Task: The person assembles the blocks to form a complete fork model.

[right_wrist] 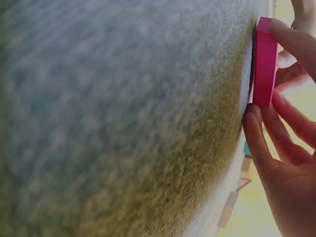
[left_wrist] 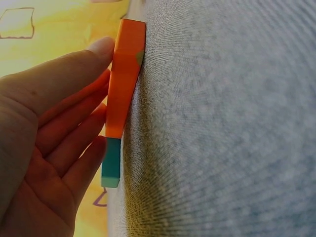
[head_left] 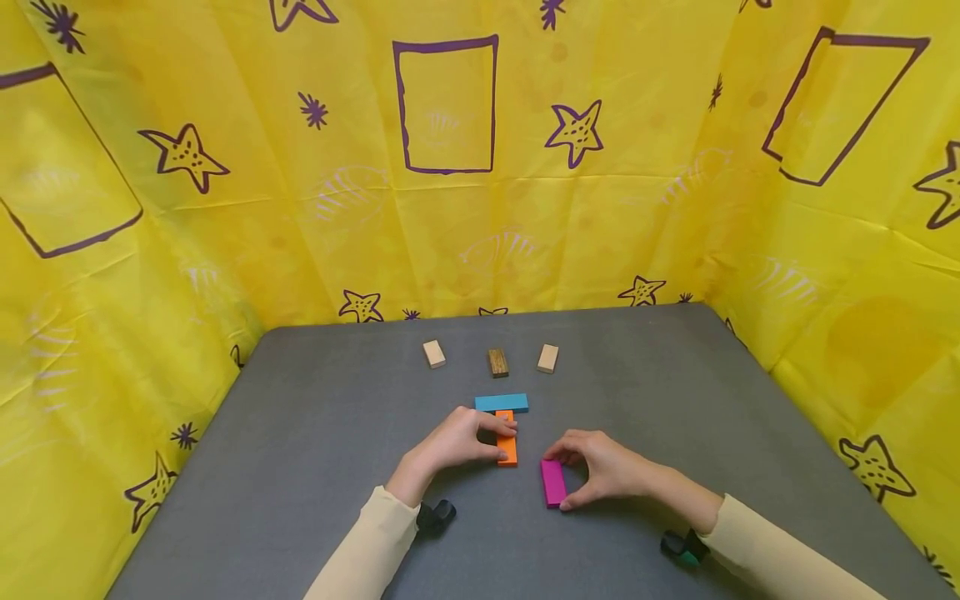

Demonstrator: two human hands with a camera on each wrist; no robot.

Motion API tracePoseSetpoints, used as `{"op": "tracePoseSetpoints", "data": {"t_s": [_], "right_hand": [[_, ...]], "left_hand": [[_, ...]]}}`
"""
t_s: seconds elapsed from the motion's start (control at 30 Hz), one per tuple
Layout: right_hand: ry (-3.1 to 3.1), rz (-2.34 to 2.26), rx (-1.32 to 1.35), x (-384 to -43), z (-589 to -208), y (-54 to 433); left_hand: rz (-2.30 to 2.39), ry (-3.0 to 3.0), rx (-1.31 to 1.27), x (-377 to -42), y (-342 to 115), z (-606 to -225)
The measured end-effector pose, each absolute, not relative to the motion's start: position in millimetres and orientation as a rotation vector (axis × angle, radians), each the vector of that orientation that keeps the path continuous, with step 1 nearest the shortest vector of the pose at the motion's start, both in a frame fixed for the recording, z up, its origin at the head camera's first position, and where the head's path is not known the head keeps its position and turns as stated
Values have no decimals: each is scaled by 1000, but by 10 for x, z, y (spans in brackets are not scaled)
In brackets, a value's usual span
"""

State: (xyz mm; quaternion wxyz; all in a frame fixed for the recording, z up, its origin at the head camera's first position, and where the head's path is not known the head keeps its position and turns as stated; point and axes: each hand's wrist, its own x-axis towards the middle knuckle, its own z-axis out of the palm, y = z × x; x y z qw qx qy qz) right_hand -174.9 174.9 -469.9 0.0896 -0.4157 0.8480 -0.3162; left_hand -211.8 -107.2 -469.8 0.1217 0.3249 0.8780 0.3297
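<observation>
On the grey table an orange block (head_left: 510, 454) lies lengthwise, its far end against a blue block (head_left: 501, 402) set crosswise, so the two form a T. The left hand (head_left: 459, 437) rests on the orange block, thumb toward its near end and fingers toward the blue one. In the left wrist view those fingers are extended along the upper face of the orange block (left_wrist: 123, 84). To the right, a magenta block (head_left: 553, 483) is pinched end to end by the right hand (head_left: 603, 467). The right wrist view shows the magenta block (right_wrist: 265, 64) close over the cloth, thumb at one end and fingertips at the other.
Beyond the blue block lie a pale wooden block (head_left: 433, 353), a dark brown block (head_left: 498, 362) and another pale block (head_left: 548, 358), spaced apart in a row. Yellow patterned curtains (head_left: 450, 242) enclose the table's back and sides.
</observation>
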Motion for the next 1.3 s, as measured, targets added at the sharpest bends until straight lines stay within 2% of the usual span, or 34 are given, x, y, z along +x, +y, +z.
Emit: {"op": "tracePoseSetpoints", "data": {"t_s": [1.3], "right_hand": [[2475,-916,-1286,-1741,-4634,1315]], "left_hand": [[991,2575,993,-2129,-1094,-4718]]}}
